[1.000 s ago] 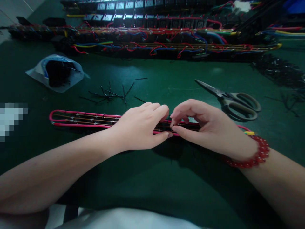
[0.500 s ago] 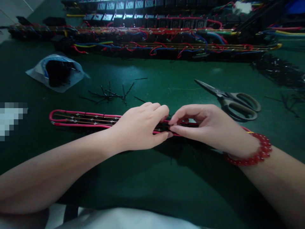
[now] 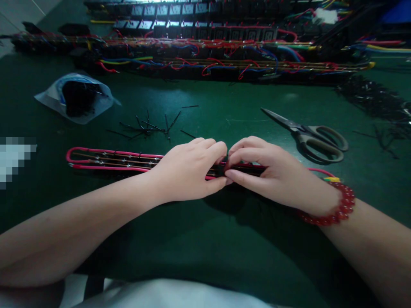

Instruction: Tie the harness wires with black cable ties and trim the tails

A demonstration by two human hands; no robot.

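The left hand point(image 3: 189, 171) lies over the wired strip point(image 3: 112, 161) at the centre of the frame, thumb along its lower edge and fingers folded over the upper one, gripping it. Beside it, the right hand point(image 3: 272, 167) curls thumb and fingertips together at the strip; whether they pinch anything is too dark to tell. For good work here, the left hand should bear down firmly enough that nothing rolls, while the red wire point(image 3: 105, 167) lies flat along the edge. Short, close fingertip movements would probably suit better than pulling, which could strain the soldered joints.

Beyond, on the dark green counter point(image 3: 218, 96), open scissors point(image 3: 302, 130) lie right of centre and loose black ties point(image 3: 147, 129) left of it. Farther up are a plastic bag point(image 3: 84, 96) at left and a dark heap point(image 3: 375, 100) at right. Wired housings point(image 3: 192, 64) line the top, with pale tiles point(image 3: 22, 15) in the upper left corner.
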